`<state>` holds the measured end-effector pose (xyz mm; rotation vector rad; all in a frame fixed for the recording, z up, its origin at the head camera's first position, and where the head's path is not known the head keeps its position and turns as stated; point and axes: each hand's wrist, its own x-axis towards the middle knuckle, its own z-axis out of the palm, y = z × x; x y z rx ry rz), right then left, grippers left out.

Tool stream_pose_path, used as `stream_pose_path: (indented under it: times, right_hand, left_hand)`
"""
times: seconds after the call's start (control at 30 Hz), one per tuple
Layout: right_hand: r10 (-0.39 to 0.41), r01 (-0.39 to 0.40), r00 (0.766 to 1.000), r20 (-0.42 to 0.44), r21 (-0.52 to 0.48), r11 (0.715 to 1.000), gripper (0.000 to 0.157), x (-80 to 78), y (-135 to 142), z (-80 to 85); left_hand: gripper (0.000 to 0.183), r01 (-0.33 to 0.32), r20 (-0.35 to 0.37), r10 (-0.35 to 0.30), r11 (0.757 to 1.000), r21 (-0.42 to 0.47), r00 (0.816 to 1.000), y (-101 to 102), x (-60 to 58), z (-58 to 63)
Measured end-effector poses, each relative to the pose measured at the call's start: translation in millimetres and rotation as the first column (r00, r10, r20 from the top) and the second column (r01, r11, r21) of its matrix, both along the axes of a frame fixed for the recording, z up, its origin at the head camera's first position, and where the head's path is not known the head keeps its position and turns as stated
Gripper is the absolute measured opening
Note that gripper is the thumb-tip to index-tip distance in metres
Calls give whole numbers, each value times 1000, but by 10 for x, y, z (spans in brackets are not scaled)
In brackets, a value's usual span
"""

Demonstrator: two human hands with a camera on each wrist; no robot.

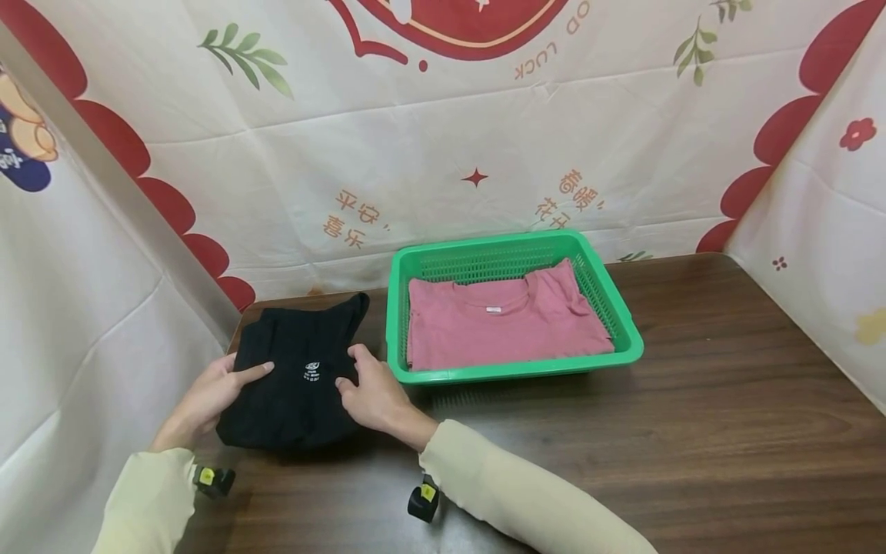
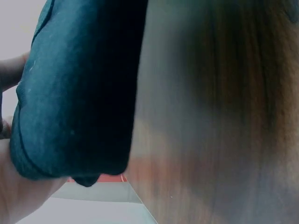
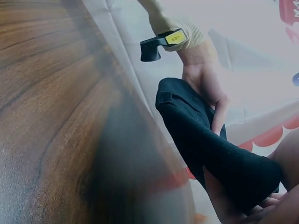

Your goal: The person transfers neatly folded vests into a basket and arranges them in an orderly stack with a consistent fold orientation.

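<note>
A folded black garment (image 1: 294, 412) with a small white print is held at the left end of the table; its exact kind is hidden by the folding. My left hand (image 1: 211, 396) grips its left side, thumb on top and fingers underneath. On the opposite side, my right hand (image 1: 377, 392) pinches the edge, thumb above. In the right wrist view the garment's near edge (image 3: 210, 144) hangs clear of the wood, with the left hand (image 3: 205, 79) at its far end. The left wrist view shows the thick rounded fold (image 2: 79, 102) close up.
A green plastic basket (image 1: 512, 375) stands at the back middle, just right of the right hand. Inside lies a folded pink T-shirt (image 1: 498, 331). The brown wooden table (image 1: 706, 385) stretches to the right. A printed white cloth (image 1: 415, 169) hangs behind and along both sides.
</note>
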<state>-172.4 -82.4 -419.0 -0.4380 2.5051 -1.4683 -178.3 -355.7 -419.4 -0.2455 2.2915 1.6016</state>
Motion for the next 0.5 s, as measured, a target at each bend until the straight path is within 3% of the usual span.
stream_pose_path:
  times: [0.3, 0.5]
  right_hand:
    - [-14, 20, 997, 80, -71, 997, 46, -1, 115, 82]
    - [-14, 22, 996, 86, -89, 996, 46, 10, 185, 125]
  left_hand:
    - [44, -2, -9, 2, 999, 33, 1000, 55, 17, 98]
    - [44, 10, -27, -9, 999, 31, 1000, 140, 5, 166]
